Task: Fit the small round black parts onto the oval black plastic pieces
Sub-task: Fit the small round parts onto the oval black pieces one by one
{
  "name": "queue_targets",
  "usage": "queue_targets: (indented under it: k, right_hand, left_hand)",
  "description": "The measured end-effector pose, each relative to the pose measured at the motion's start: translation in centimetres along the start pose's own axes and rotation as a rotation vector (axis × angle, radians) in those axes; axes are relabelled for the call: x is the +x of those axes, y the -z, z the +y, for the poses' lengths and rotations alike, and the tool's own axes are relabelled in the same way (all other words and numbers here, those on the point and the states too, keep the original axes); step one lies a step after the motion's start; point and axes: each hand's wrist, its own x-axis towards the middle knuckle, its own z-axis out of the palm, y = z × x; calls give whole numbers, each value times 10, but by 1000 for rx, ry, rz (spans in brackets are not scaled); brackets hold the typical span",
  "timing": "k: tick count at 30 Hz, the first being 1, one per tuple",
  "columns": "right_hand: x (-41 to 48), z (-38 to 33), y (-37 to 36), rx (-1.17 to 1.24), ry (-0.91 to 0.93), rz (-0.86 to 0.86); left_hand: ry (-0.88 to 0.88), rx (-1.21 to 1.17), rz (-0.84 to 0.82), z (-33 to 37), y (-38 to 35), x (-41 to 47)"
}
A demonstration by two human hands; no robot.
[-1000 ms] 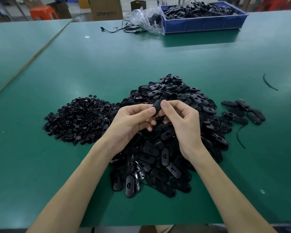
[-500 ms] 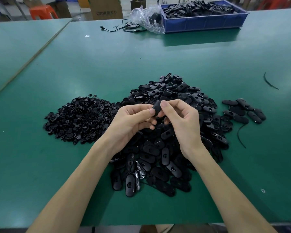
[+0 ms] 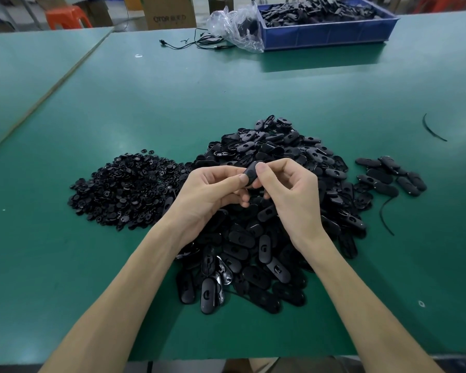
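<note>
Two green tables (image 3: 124,109) side by side; blue bin (image 3: 328,36), plastic bag, boxes at far edge. Oval piece (image 3: 250,173) held above big oval pile (image 3: 280,211), pinched btwn left hand (image 3: 213,192) & right hand (image 3: 291,195) thumbs/fingers. Round parts pile (image 3: 127,192) sits left.

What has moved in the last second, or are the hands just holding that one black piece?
Nothing visibly changed. The left hand and right hand still pinch the same oval piece between them above the big pile; the heap of small round parts and the blue bin lie as before.
</note>
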Motion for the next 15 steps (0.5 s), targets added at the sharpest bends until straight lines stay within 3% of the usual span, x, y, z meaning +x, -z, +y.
queue_targets:
  k: [15]
  right_hand:
    - [-1, 2, -3, -141, 15, 13]
  left_hand:
    - [-26, 118, 106, 0, -7, -2]
